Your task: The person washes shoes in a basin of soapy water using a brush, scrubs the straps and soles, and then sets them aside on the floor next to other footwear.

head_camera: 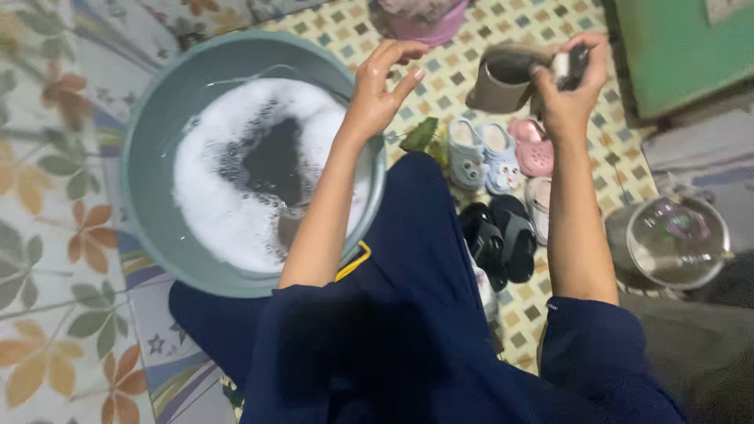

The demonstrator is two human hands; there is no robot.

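Note:
My right hand (572, 82) is raised and grips a tan shoe (501, 80), together with a small dark object that I cannot make out. My left hand (378, 86) is lifted beside it, fingers spread, holding nothing, just above the rim of a grey-green basin (149, 157) full of soapy water and foam (212, 204). On the tiled floor between my arms lie small light-blue clogs (483, 155), pink clogs (534, 148) and black sandals (499, 240).
A floral mat (47, 235) covers the floor on the left. A glass lid on a pot (677, 239) stands at the right. A pink container (424, 20) sits at the top, a green cabinet (679, 47) at top right. My dark-blue trouser legs fill the foreground.

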